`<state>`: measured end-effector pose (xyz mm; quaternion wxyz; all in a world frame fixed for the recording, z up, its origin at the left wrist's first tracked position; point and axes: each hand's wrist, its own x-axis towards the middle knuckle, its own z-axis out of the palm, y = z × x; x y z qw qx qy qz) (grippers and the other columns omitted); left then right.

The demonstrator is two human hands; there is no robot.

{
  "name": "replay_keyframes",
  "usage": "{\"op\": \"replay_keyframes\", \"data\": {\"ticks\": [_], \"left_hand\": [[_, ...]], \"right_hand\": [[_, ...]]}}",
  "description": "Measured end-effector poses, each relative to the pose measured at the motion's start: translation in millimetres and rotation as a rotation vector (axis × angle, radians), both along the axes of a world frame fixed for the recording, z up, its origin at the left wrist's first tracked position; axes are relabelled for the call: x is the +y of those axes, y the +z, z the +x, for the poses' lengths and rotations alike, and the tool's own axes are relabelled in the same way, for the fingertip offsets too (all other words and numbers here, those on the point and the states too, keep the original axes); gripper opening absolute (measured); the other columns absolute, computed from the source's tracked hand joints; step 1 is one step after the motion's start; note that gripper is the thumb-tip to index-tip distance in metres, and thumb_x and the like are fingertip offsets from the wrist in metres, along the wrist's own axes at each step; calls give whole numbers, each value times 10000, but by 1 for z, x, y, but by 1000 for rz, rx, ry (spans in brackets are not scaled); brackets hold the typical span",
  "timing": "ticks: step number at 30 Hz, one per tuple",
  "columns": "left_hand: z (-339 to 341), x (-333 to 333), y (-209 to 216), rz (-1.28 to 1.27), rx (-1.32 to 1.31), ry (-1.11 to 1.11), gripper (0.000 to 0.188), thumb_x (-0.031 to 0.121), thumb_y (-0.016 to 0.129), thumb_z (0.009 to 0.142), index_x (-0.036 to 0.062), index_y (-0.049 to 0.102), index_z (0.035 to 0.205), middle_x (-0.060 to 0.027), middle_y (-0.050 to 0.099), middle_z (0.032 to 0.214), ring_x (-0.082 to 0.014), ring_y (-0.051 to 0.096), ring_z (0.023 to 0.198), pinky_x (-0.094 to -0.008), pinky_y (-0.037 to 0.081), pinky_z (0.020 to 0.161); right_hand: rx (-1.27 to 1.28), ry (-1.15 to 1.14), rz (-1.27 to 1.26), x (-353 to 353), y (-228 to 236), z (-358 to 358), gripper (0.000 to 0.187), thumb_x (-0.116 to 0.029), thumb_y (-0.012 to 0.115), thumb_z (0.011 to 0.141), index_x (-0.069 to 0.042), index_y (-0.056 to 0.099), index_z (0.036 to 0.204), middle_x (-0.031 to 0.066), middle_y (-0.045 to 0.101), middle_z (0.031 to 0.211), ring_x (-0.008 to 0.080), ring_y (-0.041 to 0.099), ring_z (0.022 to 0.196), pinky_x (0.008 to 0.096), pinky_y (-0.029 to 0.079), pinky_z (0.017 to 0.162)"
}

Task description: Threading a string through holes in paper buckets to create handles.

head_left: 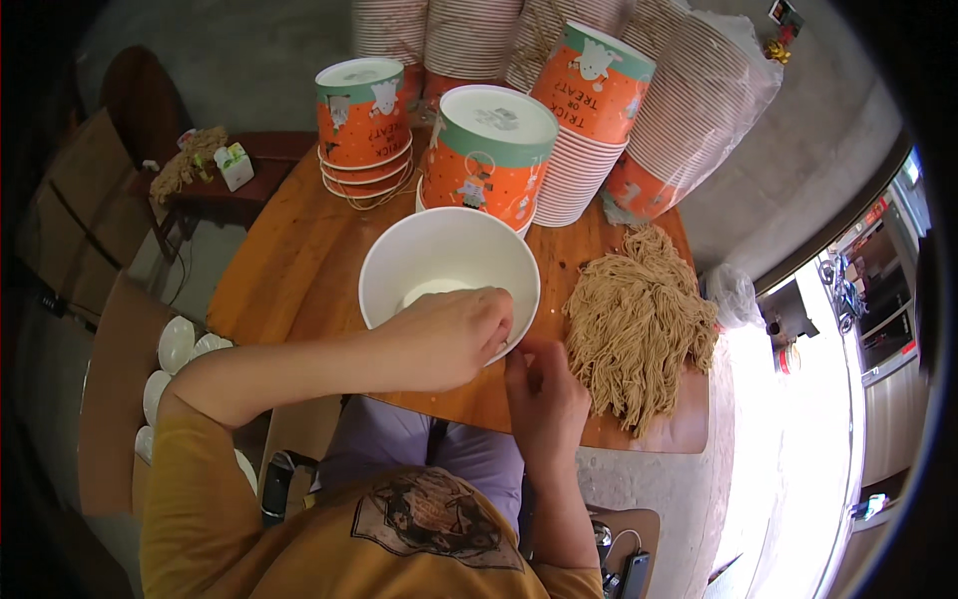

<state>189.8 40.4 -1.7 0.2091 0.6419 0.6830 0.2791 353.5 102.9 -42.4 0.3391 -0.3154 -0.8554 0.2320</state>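
Past the table [289, 262]'s far edge stands a grey wall [269, 65]; a bench [279, 152] off its left edge; daylight beyond its right, brightening the floor [689, 489].

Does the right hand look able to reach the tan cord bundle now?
Probably yes: the right hand is just left of the tan cord bundle, nothing shows between them, and the white bucket is off to the other side.
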Motion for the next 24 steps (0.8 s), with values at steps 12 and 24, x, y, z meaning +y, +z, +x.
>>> {"op": "replay_keyframes", "data": {"ticks": [12,24], "left_hand": [[-9,0,-2,261,-252,-16,161,38,550,920,44,494,1071,-78,567,983,-206,576,890,-326,477,763],[-6,3,-2,-313,-922,-42,183,71,626,891,24,579,1061,-13,610,993,-78,555,901,-241,449,821]], "right_hand": [[175,251,-495,29,6,-9,144,-135,683,878,-50,652,990,-33,415,543,37,339,505,225,305,472],[565,290,-1165,35,18,-10,73,-164,589,946,-110,625,913,-70,531,666,-12,373,513,173,265,461]]}}
